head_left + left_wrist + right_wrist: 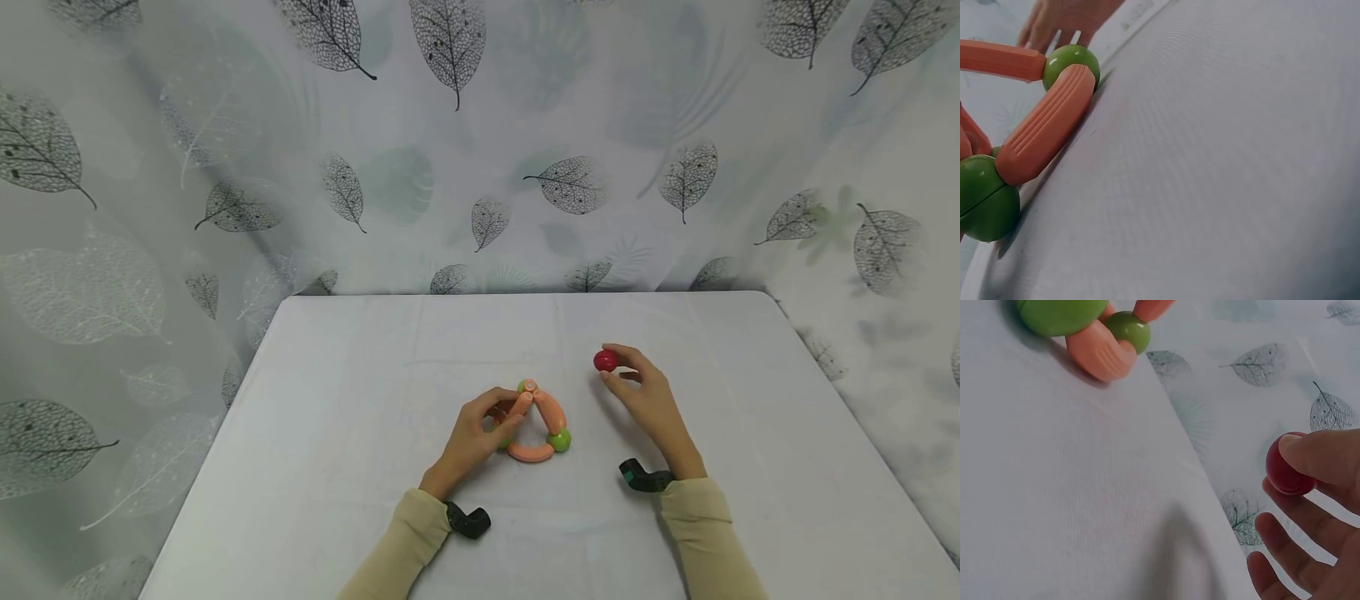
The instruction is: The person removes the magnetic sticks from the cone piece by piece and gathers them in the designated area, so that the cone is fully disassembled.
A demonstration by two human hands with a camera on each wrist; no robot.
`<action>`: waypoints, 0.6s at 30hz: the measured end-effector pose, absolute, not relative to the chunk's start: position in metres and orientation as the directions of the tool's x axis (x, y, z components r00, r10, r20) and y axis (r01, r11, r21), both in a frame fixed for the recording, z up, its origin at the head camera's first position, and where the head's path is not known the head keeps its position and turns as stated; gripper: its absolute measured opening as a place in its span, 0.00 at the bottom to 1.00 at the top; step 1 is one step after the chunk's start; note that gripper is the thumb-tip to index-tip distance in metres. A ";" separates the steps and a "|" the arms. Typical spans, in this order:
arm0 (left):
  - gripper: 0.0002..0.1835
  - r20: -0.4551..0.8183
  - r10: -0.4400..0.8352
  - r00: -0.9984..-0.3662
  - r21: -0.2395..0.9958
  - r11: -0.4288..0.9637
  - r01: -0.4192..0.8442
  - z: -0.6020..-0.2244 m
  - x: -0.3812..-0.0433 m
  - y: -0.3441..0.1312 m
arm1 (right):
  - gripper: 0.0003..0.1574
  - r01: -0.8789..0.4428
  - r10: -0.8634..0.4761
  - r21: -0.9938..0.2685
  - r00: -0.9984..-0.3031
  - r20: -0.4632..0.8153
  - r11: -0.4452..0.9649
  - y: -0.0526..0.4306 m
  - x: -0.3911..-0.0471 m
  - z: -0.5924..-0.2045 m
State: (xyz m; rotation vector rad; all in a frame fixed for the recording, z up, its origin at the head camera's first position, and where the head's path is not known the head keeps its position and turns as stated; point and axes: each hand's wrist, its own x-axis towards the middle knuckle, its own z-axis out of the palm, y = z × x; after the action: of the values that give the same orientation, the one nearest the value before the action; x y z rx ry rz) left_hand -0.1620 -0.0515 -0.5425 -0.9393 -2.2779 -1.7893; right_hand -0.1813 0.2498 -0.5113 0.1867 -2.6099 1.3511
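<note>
I see a white worktop (337,383); my left hand (474,429) grips the orange-and-green frame (551,413) from nine o'clock, my right hand (647,402) pinches the red ball (604,361) at the frame's two o'clock. I'd brace the frame lightly, sparing its joints, and leave the ball's far side uncovered.

White table (810,467), pale matte top, far corners rounded, sides spreading wider toward viewer. Behind it, whitish-grey backdrop (510,125), printed with leaves. Similar leaf-printed left side panel (157,250) and right side panel (885,350) flank table. Dark, lacy skeleton leaves (448,42) scattered at various angles; larger white leaf outlines (90,292) at left; faint grey-green leaf shapes (401,183) between. Small yellow-green sprig (828,221) at right. Light soft, cool, rather dim.
</note>
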 end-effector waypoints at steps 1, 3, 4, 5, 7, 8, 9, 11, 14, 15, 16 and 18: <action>0.14 0.433 0.403 -0.807 0.848 0.121 0.516 -0.543 -0.162 -0.052 | 0.31 -0.195 -0.017 -0.791 -0.974 0.227 0.580 0.252 -0.182 -0.513; 0.14 0.433 0.401 -0.808 0.849 0.119 0.514 -0.545 -0.162 -0.052 | 0.31 -0.181 -0.006 -0.795 -0.976 0.219 0.580 0.256 -0.182 -0.515; 0.14 0.437 0.399 -0.806 0.847 0.118 0.518 -0.545 -0.162 -0.052 | 0.31 -0.176 0.000 -0.794 -0.976 0.216 0.582 0.258 -0.182 -0.516; 0.14 0.437 0.398 -0.807 0.848 0.117 0.517 -0.545 -0.162 -0.051 | 0.31 -0.170 0.007 -0.791 -0.976 0.216 0.587 0.260 -0.183 -0.517; 0.14 0.446 0.396 -0.803 0.842 0.118 0.526 -0.546 -0.162 -0.051 | 0.31 -0.156 0.020 -0.790 -0.978 0.209 0.593 0.264 -0.183 -0.519; 0.14 0.450 0.394 -0.801 0.840 0.119 0.530 -0.545 -0.162 -0.051 | 0.30 -0.149 0.028 -0.785 -0.978 0.206 0.601 0.266 -0.183 -0.520; 0.14 0.451 0.393 -0.801 0.839 0.120 0.531 -0.545 -0.162 -0.051 | 0.30 -0.143 0.032 -0.776 -0.978 0.206 0.614 0.268 -0.183 -0.521; 0.14 0.454 0.392 -0.800 0.836 0.122 0.534 -0.545 -0.162 -0.051 | 0.30 -0.145 0.031 -0.753 -0.976 0.214 0.642 0.272 -0.184 -0.523; 0.13 0.451 0.390 -0.803 0.839 0.120 0.530 -0.544 -0.161 -0.051 | 0.29 -0.163 0.025 -0.729 -0.971 0.239 0.665 0.277 -0.185 -0.527; 0.13 0.450 0.389 -0.804 0.840 0.120 0.529 -0.544 -0.161 -0.051 | 0.29 -0.172 0.020 -0.723 -0.968 0.249 0.669 0.279 -0.186 -0.528; 0.13 0.450 0.389 -0.804 0.841 0.119 0.528 -0.544 -0.162 -0.051 | 0.28 -0.179 0.018 -0.719 -0.966 0.258 0.672 0.280 -0.186 -0.529; 0.14 0.451 0.388 -0.804 0.841 0.117 0.529 -0.545 -0.162 -0.051 | 0.28 -0.184 0.019 -0.713 -0.964 0.266 0.676 0.282 -0.186 -0.530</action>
State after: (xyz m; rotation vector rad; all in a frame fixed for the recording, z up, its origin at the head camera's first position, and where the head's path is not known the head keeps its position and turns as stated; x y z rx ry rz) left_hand -0.1619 -0.0509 -0.5447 -0.9311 -2.2550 -1.7833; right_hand -0.1865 0.2815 -0.5303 0.1330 -2.6391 1.1636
